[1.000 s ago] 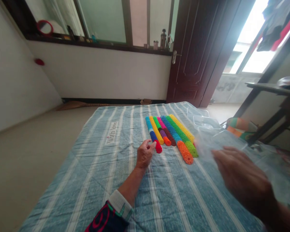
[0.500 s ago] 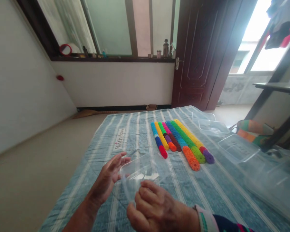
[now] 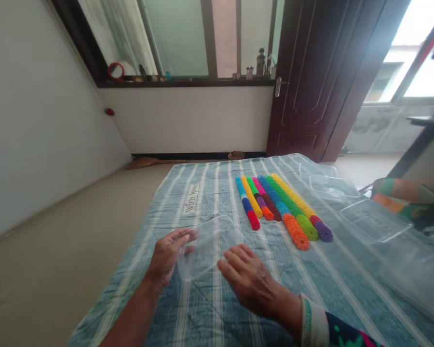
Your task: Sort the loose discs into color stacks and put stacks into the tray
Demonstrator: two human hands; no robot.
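A clear plastic tray (image 3: 210, 246) lies on the blue striped cloth (image 3: 202, 193) between my hands. My left hand (image 3: 168, 255) rests against its left edge, fingers stretched along the rim. My right hand (image 3: 248, 279) lies at its right side, fingers spread and flat on the cloth beside it. Beyond the tray lie several rows of coloured ridged discs (image 3: 278, 207), packed side by side: blue, yellow, green, pink, orange and purple.
More clear plastic trays (image 3: 374, 221) lie along the right side of the cloth, one further back (image 3: 331, 185). A dark wooden door (image 3: 311, 77) stands behind. A window sill with bottles (image 3: 260, 62) runs along the far wall. Bare floor lies to the left.
My right hand brought a clear tray from the right pile to the near middle of the cloth. My left hand left the disc rows and came to the tray. The tray now lies flat.
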